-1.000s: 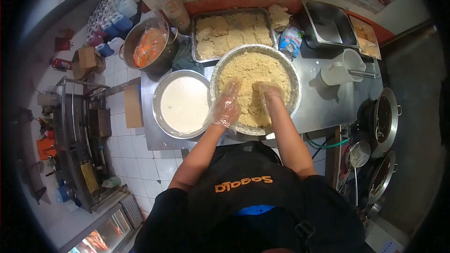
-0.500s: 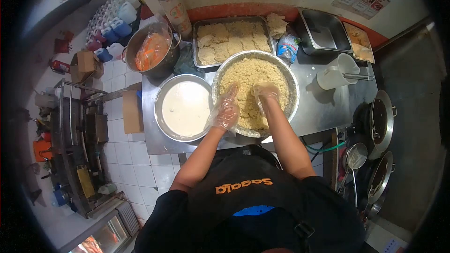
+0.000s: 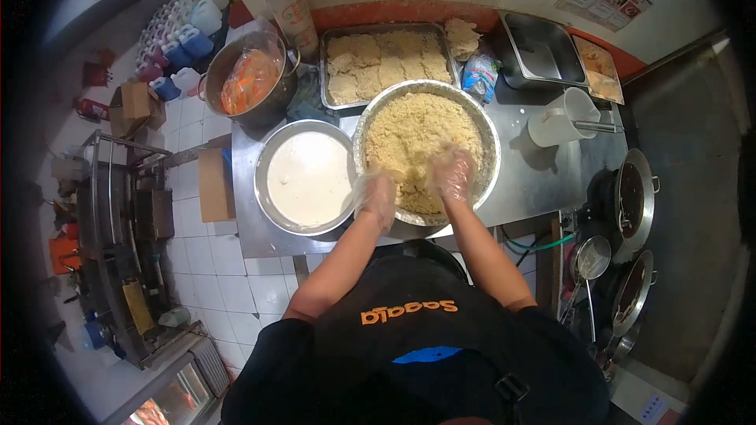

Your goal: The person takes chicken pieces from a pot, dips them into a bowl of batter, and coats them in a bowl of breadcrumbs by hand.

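Both my hands wear clear plastic gloves and work at the near side of a large round metal bowl of pale yellow breadcrumbs. My left hand is at the bowl's near left rim, its fingers curled inward towards the crumbs. My right hand is down in the crumbs, fingers bent and partly blurred. Whatever lies within either hand is hidden by the gloves and crumbs. Left of the bowl, close to my left hand, stands a round pan of white batter.
Behind the bowl is a tray of crumb-coated flat pieces. A pot with an orange bag stands back left. On the right are a white jug and a deep steel pan. Woks sit beyond the table's right edge.
My left hand has drawn back from the crumbs towards the near left rim, its fingers now curled. My right hand has shifted slightly nearer to me and turned.
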Motion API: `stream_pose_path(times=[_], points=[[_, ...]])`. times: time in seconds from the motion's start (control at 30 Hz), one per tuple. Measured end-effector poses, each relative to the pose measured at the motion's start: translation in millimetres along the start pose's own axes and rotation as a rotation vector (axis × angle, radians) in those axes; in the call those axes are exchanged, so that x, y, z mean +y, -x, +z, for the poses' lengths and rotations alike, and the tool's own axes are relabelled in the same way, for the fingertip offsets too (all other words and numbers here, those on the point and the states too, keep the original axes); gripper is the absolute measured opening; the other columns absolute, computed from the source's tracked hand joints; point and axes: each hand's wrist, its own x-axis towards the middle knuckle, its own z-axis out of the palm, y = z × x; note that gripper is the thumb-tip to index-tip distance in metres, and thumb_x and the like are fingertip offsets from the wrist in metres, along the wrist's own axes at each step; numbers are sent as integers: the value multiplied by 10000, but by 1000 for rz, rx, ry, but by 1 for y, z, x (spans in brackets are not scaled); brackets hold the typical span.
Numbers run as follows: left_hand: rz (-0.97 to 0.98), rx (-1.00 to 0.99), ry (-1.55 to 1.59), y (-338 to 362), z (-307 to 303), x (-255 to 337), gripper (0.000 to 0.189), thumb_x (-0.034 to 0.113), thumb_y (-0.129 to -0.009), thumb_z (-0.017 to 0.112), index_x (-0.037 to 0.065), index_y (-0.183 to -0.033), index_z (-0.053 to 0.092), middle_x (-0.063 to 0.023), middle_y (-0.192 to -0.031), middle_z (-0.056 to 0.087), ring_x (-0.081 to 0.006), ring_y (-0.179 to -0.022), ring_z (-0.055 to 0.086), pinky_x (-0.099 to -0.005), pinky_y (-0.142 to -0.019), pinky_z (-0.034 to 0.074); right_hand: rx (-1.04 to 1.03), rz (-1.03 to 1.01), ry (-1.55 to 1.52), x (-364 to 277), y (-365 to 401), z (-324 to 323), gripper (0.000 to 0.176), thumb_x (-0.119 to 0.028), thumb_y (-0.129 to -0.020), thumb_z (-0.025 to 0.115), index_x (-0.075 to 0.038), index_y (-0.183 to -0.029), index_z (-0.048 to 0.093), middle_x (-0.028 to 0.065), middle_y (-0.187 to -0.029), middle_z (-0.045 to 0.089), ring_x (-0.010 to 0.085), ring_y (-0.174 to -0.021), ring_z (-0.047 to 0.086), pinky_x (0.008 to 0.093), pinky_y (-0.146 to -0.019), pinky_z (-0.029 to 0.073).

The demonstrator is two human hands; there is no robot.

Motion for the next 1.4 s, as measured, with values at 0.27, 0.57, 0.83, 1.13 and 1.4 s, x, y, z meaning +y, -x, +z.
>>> stream_pose_path(times=[0.27, 0.57, 0.83, 1.13, 1.4], points=[[-236, 160, -557, -65, -3, -68, 374, 245, -812, 566, 77, -1146, 562, -98, -1071, 617, -195, -974, 545, -344, -890, 411, -384, 377, 106, -5, 6, -2, 324, -304, -704, 661, -14, -848, 667, 214, -920, 661, 329, -813, 629, 433, -750, 485], [2, -148, -212, -39, 5, -36, 340, 208, -868, 484, 89, -1174, 572, -76, -935, 619, -203, -844, 568, -352, -737, 485, -356, 846, -849, 28, -16, -33, 203, -268, -772, 592, -92, -870, 609, 47, -717, 544, 238, -647, 501, 350, -643, 445], [-239, 97, -312, -53, 16, -64, 119, 232, -870, 510, 119, -859, 548, -44, -757, 521, -175, -647, 460, -309, -592, 426, -739, -117, 496, 55, -6, 40, 202, -194, -825, 542, -54, -930, 643, 78, -741, 607, 260, -654, 549, 383, -681, 478], [493, -30, -685, -49, -20, -39, 606, 114, -839, 513, 60, -1424, 363, -148, -1146, 544, -181, -869, 541, -277, -819, 446, -188, 337, -355, 19, -12, -51, 255, -163, -840, 608, -59, -1071, 630, 78, -892, 663, 189, -823, 633, 323, -773, 502], [584, 69, -1008, -64, -14, -35, 743, 62, -790, 535, -78, -1446, 215, -252, -1464, 306, -322, -1316, 371, -321, -1100, 276, -720, 562, -1059, -24, -35, 25, 329, -77, -887, 528, 15, -1202, 544, 136, -1130, 630, 223, -945, 627, 338, -878, 496]])
